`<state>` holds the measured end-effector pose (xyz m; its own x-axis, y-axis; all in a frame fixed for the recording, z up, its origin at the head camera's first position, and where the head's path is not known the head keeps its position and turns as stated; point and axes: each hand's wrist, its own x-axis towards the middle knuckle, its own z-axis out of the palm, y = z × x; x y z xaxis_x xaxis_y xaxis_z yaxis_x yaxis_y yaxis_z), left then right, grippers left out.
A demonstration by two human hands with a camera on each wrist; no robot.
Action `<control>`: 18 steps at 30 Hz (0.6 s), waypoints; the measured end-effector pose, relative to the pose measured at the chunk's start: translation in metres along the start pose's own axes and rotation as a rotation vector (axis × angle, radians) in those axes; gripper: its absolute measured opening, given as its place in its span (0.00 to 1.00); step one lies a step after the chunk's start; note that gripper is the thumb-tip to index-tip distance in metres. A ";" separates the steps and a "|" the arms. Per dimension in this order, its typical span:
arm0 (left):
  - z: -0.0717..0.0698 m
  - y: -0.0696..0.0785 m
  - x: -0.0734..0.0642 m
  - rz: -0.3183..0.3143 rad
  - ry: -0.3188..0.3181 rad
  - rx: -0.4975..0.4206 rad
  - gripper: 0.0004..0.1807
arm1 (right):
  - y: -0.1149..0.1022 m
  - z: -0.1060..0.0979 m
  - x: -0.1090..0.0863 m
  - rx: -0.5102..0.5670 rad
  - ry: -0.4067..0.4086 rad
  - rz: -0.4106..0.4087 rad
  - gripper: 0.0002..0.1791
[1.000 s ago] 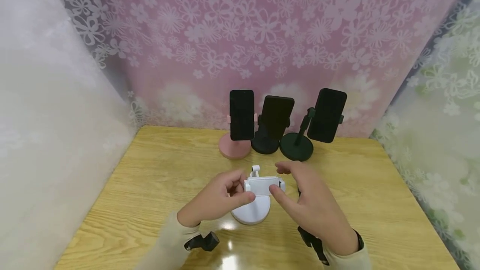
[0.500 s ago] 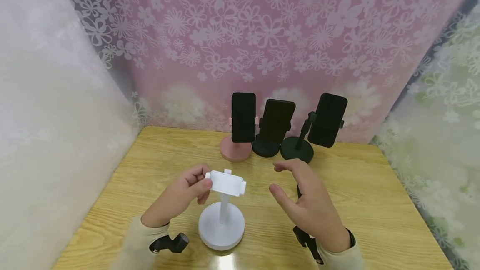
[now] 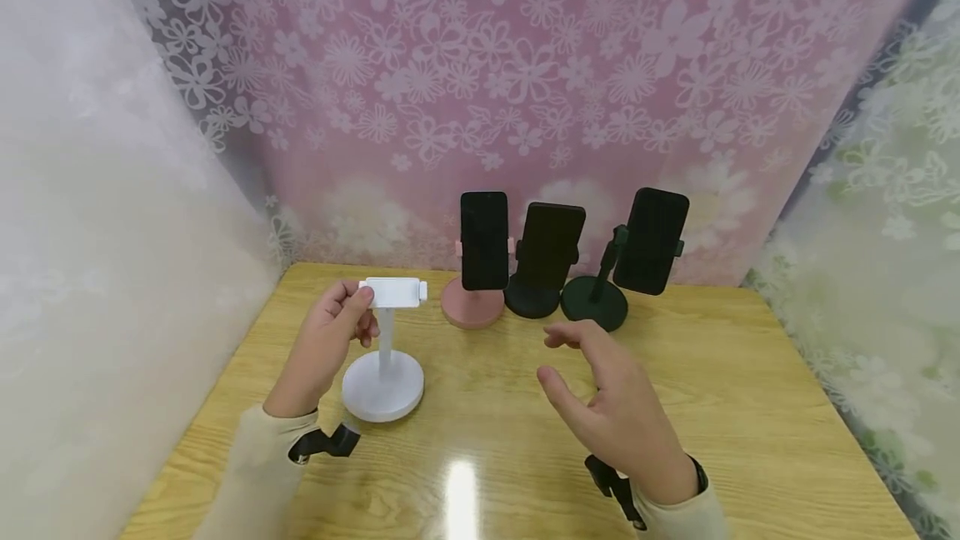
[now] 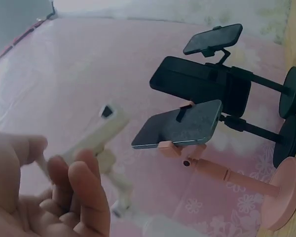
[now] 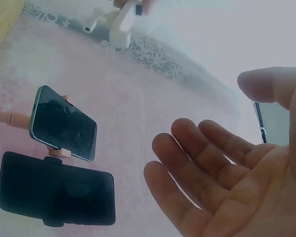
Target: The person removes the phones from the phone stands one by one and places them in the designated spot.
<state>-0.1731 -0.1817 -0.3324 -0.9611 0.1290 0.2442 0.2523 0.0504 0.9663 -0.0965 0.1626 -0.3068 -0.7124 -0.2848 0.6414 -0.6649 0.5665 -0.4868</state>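
A white phone stand (image 3: 383,387) with a round base and an empty clamp stands at the left of the wooden table in the head view. My left hand (image 3: 327,337) pinches the left end of its clamp between thumb and fingers. In the left wrist view the white phone stand (image 4: 101,133) looks blurred beside the fingertips. Over the right part of the table, my right hand (image 3: 611,407) holds nothing, its thumb and fingers apart. The right wrist view shows the right hand's loosely bent fingers (image 5: 187,153) with nothing between them.
At the back of the table (image 3: 480,407) stand a pink phone stand (image 3: 471,307), a black one (image 3: 532,298) and a dark green one (image 3: 592,304), each holding a dark phone. A pink floral curtain (image 3: 480,82) hangs behind them.
My left hand has carried the white phone stand from the middle to the left and then farther back. My right hand has let go of its clamp and stayed nearly in place.
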 end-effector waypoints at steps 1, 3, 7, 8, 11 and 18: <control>0.001 -0.002 0.004 -0.002 0.019 -0.011 0.17 | 0.000 0.000 0.000 0.003 -0.001 0.011 0.23; 0.003 -0.005 0.011 -0.010 0.053 -0.017 0.18 | -0.001 0.000 -0.001 0.019 0.011 0.031 0.24; 0.008 -0.012 0.031 -0.008 0.093 -0.002 0.21 | -0.003 -0.001 -0.002 0.061 0.069 0.048 0.25; 0.009 -0.013 0.036 -0.009 0.105 0.007 0.22 | -0.003 -0.001 -0.002 0.070 0.083 0.050 0.25; 0.010 -0.020 0.050 -0.007 0.124 0.028 0.23 | -0.002 -0.002 -0.003 0.077 0.100 0.049 0.26; 0.005 -0.039 0.077 0.002 0.125 0.025 0.24 | -0.001 0.000 -0.003 0.087 0.073 0.054 0.27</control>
<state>-0.2562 -0.1684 -0.3521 -0.9666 0.0051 0.2561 0.2557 0.0748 0.9639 -0.0935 0.1630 -0.3076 -0.7313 -0.1970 0.6529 -0.6454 0.5092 -0.5693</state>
